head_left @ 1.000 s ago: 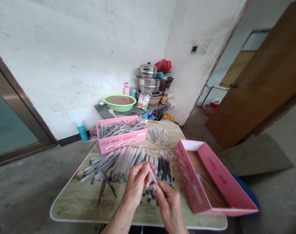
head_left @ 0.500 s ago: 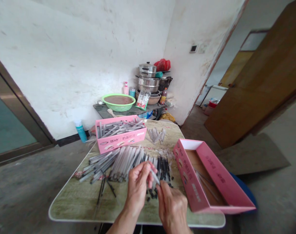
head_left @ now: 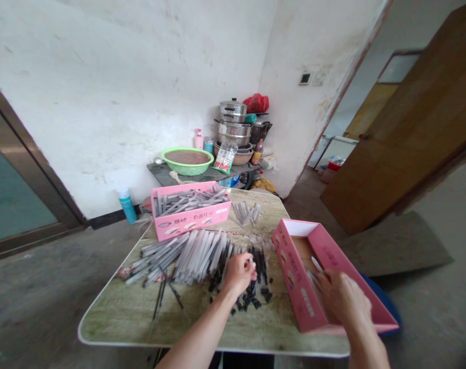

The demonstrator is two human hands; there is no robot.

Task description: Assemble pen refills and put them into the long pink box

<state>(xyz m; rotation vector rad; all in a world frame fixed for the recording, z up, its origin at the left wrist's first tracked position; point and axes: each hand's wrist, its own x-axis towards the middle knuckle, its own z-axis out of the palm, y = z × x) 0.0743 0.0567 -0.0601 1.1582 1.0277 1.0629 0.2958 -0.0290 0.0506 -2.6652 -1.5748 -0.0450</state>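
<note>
My right hand (head_left: 344, 297) reaches into the pink box (head_left: 305, 307) on the right, its fingers closed on a pale, translucent pen (head_left: 316, 264). A few similar pens lie on the box's floor, partly hidden by the hand. Over the middle of the table, my left hand (head_left: 240, 272) has its fingers curled together; what they hold, if anything, cannot be made out. Beneath and beside it are thin black sticks like pen parts (head_left: 260, 264) and small black caps (head_left: 252, 297). To its left lie many translucent pen barrels (head_left: 198, 256) and a bundle of grey-black pens (head_left: 160, 256).
A second pink box (head_left: 194, 219), full of grey pens, stands at the back left of the table (head_left: 118, 320). Short clear pieces (head_left: 246, 211) lie behind. Beyond the table are a green basin (head_left: 187, 166) and stacked pots (head_left: 233, 130).
My hands were together over the table with a pen between them. The right has carried the pen into the right box. The left has shifted right, over the black parts.
</note>
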